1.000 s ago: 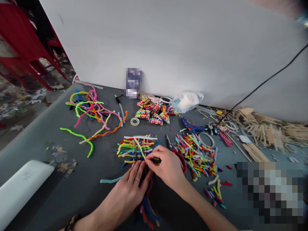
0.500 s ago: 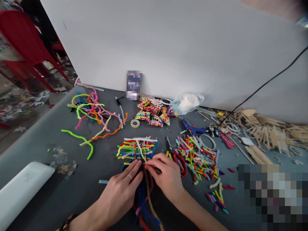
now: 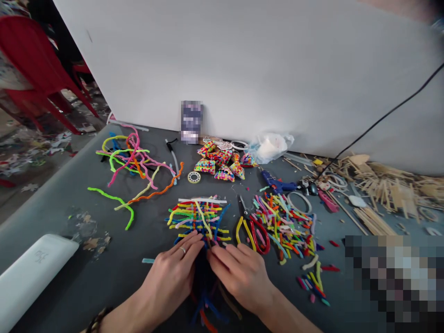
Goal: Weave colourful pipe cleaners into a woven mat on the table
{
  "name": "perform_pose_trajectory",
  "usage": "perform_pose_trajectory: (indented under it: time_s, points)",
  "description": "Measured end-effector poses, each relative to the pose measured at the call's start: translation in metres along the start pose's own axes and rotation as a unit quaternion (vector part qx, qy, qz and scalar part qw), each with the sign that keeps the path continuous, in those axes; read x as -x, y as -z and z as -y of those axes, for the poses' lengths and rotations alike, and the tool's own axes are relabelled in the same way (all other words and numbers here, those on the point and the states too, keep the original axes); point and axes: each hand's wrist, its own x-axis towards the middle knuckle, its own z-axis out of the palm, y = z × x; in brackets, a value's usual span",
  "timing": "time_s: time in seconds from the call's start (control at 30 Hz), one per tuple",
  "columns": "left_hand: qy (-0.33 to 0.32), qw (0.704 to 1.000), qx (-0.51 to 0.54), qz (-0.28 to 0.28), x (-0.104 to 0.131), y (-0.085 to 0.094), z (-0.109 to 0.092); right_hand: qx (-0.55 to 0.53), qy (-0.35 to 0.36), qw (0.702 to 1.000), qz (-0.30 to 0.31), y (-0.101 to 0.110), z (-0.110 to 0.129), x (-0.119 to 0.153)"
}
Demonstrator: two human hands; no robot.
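A woven piece of colourful pipe cleaners point(image 3: 197, 215) lies on the dark table, with a white strip along its far edge. My left hand point(image 3: 180, 261), a ring on one finger, is closed at the piece's near left edge, its fingertips pressed on the strands. Close beside it my right hand point(image 3: 239, 268) pinches at the near edge, where a brown strand runs under the fingers. The exact hold of both hands is partly hidden. Loose blue and orange strand ends point(image 3: 208, 310) hang toward me below the hands.
Right of the weave lie red-and-yellow-handled scissors point(image 3: 255, 231) and a heap of cut pieces point(image 3: 284, 226). Farther back are a blue glue gun point(image 3: 277, 182) and small patterned bundles point(image 3: 222, 159). Long pipe cleaners point(image 3: 135, 162) and a white power bank point(image 3: 38, 277) are left.
My right hand has shifted nearer and lower, its fingers curled down more, uncovering the scissors' handles and the weave's right edge. The brown strand has moved mostly beneath it. My left hand barely moved.
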Motion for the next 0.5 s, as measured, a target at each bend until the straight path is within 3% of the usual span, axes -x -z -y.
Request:
perform_pose_trajectory:
  time_s: [0.13,0.27,0.37,0.5]
  points:
    - [-0.029,0.999,-0.014,0.011,0.0,0.002,0.0,0.045,0.086,0.995,0.036,0.005,0.004,-0.002]
    - [-0.036,0.999,-0.027,0.009,-0.001,0.002,0.0,0.067,0.091,0.993,0.043,0.003,0.005,-0.005]
    - [-0.036,0.998,-0.041,0.019,-0.002,0.002,-0.001,0.011,0.02,0.999,0.029,-0.005,0.003,-0.004]
    - [-0.04,0.997,-0.054,0.043,-0.002,0.004,-0.002,-0.107,-0.149,0.982,0.036,-0.016,-0.003,-0.006]
